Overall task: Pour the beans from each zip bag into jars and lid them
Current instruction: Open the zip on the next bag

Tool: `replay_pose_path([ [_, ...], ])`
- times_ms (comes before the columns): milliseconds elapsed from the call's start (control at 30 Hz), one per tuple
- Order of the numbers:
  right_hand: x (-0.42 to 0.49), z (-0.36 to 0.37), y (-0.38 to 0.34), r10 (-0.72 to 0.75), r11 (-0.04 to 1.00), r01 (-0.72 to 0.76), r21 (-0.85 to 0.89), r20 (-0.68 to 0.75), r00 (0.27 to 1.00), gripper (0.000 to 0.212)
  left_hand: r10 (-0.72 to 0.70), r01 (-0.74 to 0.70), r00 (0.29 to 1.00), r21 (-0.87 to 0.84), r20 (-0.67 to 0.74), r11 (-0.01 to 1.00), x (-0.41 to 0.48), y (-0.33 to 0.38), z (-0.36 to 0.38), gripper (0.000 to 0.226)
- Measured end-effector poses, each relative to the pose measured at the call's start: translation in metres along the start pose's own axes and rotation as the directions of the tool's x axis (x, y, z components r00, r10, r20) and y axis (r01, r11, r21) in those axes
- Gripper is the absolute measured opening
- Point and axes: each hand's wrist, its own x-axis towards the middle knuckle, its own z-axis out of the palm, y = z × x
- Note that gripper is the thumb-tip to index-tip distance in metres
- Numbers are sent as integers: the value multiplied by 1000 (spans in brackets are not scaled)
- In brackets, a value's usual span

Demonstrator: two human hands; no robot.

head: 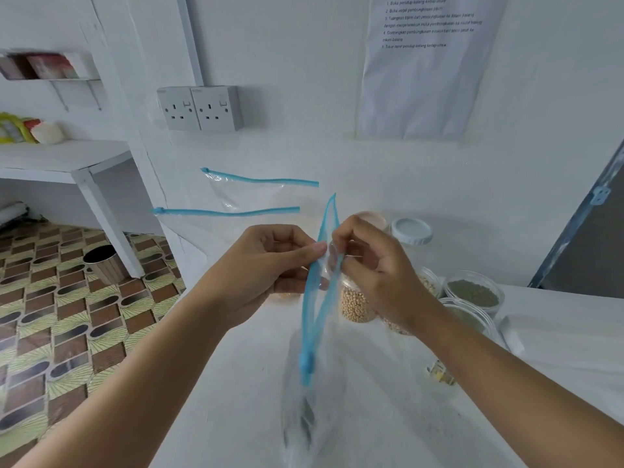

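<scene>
Zip bag [308, 336] is held above the white table [236, 383] with its mouth parted. The long axis of its blue zip track runs from 12 o'clock at the far end to 6 o'clock, slider end nearest the person. The clear body hangs below, blurred. Left hand [270, 265] pinches the 9 o'clock lip and right hand [371, 265] pinches the 3 o'clock lip — the bag sits between them. Jar of pale beans [354, 305] stands at the bag's 3 o'clock, partly hidden by the right hand.

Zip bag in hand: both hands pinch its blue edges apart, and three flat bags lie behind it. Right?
No: the head view shows two, a farther flat bag and a nearer flat bag. The left hand and right hand do pinch the edges of the zip bag apart.
</scene>
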Motion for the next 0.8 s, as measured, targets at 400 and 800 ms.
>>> replay_pose_path([
  [400, -2, -29, -3, 36, 981, -70, -182, -184, 982, 21, 295, -169, 929, 455, -222, 874, -16, 9, -39, 31],
  [800, 7, -22, -20, 40, 936, -69, -345, -90, 995, 29, 228, -164, 945, 265, -234, 950, -9, -5, -36, 26],
])
